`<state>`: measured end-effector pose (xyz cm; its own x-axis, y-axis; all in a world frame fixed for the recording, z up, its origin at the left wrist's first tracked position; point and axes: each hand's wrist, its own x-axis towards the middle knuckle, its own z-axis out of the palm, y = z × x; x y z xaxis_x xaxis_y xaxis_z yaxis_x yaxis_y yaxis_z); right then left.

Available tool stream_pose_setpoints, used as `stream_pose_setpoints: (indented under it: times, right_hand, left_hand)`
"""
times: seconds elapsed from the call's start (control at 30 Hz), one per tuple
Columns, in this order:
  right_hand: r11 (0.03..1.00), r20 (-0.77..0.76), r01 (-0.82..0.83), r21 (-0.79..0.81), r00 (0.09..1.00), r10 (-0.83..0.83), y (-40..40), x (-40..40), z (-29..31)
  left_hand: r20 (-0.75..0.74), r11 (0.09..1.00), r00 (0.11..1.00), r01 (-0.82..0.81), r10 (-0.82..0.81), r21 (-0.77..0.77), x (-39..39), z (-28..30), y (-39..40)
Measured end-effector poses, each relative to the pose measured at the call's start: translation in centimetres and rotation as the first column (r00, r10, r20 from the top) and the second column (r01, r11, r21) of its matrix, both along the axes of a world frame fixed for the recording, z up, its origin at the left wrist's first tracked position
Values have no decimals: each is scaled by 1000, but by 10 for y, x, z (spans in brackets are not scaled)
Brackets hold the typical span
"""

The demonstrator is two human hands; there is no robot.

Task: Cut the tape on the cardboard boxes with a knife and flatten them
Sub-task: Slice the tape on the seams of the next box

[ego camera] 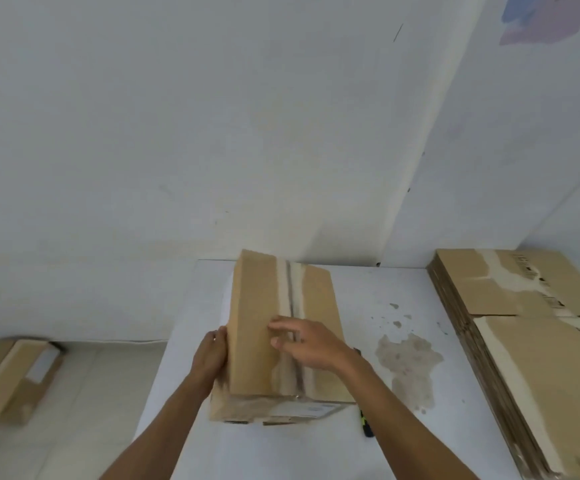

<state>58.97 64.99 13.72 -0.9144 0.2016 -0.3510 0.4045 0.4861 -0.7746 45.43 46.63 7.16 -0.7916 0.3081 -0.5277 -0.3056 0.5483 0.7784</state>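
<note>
White walls (177, 116) meet in a corner behind a white table (316, 452), whose top is stained to the right of centre. At far left, on the tiled floor (108, 393), lies a cardboard box (11, 379) tipped on its side. My left hand (212, 355) grips the left edge of the box on the table (281, 341) — fingers curled round that edge, thumb side toward me. This box stands near the front of the table, its top seam running away from me, with a strip of tape (293, 299) along the seam. My right hand (305, 344) rests flat on the box top over the seam, fingers extended and spread, holding nothing. Just right of the box, partly hidden by my right forearm, a knife (366, 424) with a dark handle lies on the table. At far right, a stack of flattened boxes (531, 358) sits on the table — well apart from the box I hold.
</note>
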Motion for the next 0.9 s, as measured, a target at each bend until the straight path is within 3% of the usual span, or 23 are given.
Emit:
stream_pose_setpoints:
  times: [0.13,0.23,0.33,0.4,0.47,0.53,0.6,0.7,0.8,0.9]
  right_hand:
    - [963,36,76,-258,997,-69,-5,-9,-12]
    - [845,61,303,-441,949,-308,10,-3,-16]
    - [613,67,606,-507,736,-673,37,15,-39]
    - [528,56,773,-351,580,-813,53,33,-65]
    - [570,101,819,-65,574,-813,64,53,-94]
    - [676,266,717,169,627,-732,69,72,-125]
    - [746,438,611,266,613,-658,67,86,-155]
    - [771,497,466,433,590,-636,50,94,-178]
    - [767,458,408,496,627,-630,36,94,-180]
    - [747,474,557,364,579,-663,44,89,-179]
  left_hand:
    - [121,995,993,-26,14,94,-9,18,1]
    - [13,999,999,42,-42,0,-21,7,-3]
    - [-85,991,995,46,-57,-123,-21,-6,-2]
    - [-124,994,990,51,-63,-102,-23,-14,-3]
    - [-144,996,988,46,-56,-76,-27,-16,-1]
    - [-160,997,986,29,-40,-65,-29,-14,2]
    - [-181,998,983,30,-40,-57,-29,-13,4]
    - [-198,998,979,35,-45,-56,-29,-12,6]
    - [-202,997,978,33,-47,-70,-27,-9,6]
    - [-191,997,981,13,-28,-79,-26,-8,4]
